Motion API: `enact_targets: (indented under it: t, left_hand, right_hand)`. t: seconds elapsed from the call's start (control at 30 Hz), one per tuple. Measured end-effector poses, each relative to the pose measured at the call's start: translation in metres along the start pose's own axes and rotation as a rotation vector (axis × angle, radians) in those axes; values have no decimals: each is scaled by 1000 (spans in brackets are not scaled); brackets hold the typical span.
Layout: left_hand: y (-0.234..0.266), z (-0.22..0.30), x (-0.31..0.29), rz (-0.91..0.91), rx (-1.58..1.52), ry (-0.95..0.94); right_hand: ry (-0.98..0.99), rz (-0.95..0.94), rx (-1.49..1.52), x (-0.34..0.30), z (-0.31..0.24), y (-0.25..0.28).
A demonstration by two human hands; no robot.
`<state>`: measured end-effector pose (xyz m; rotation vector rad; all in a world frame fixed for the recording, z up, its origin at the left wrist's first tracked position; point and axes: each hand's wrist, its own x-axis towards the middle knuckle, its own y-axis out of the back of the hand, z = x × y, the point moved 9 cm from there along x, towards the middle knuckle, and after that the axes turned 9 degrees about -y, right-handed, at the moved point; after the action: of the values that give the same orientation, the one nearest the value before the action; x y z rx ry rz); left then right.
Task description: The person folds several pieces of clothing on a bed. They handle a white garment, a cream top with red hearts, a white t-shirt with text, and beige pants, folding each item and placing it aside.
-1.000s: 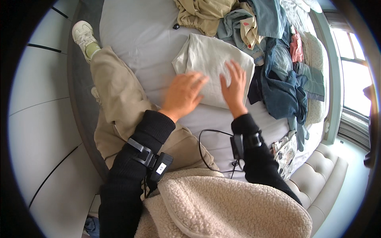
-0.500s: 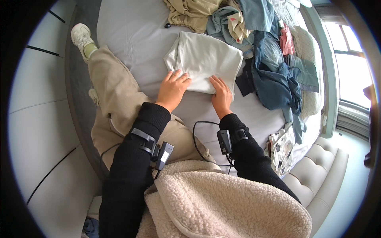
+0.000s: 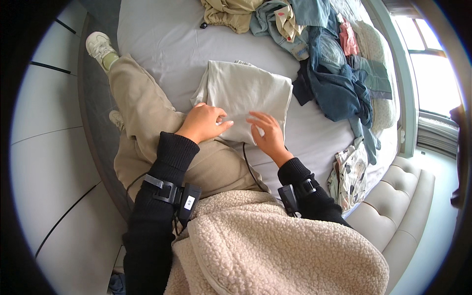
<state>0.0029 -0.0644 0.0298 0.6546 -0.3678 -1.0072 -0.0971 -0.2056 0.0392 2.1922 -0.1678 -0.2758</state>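
A folded off-white garment [image 3: 248, 93] lies on the grey bedsheet in front of me. Over its near left corner is my left hand [image 3: 204, 123], its fingers bent and the thumb apart, holding nothing. My right hand [image 3: 268, 132] hovers above the near right part of the cloth, slightly blurred, fingers spread and empty. Whether either hand's underside brushes the fabric is hard to tell. Both wrists wear black sleeves, each with a small strapped black device [image 3: 188, 202].
Piled clothes lie beyond and to the right: a beige garment [image 3: 228, 14], dark blue jeans [image 3: 339, 93] and a pink piece [image 3: 348, 38]. A patterned folded garment [image 3: 351, 172] rests near the tufted headboard [image 3: 388, 211]. A black cable [image 3: 248, 164] runs beside my leg.
Both hands have lifted from lying flat on the off-white garment and drawn closer together. The garment has shifted nearer to me and slightly left.
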Motion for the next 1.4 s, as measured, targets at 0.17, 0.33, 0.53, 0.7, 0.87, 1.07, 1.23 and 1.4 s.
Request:
enact_targets:
  t: [0.17,0.33,0.53,0.7,0.87,1.07,1.23,1.4]
  left_hand:
    - [4,-11,1,73,4,46]
    - [-7,-27,2,54,-150,145]
    - [-3,-16,22,-40,56,153]
    - [-7,19,74,-102,141,110]
    - [-25,50,122,196,152,-264]
    - [-50,-11,130,62,385,-307]
    - [-40,-27,140,128,429,-240]
    - [-27,-46,142,126,565,-156]
  right_hand:
    - [142,152,-207,54,-17,-2]
    - [-59,232,-352,84,37,6]
    - [-60,332,-301,84,65,-10]
    - [-60,356,-265,85,67,-9]
    - [-94,351,-280,92,73,-14]
    - [-80,393,-231,91,74,-12]
    - [-118,339,-255,93,74,-11]
    - [-80,364,-271,93,68,-8]
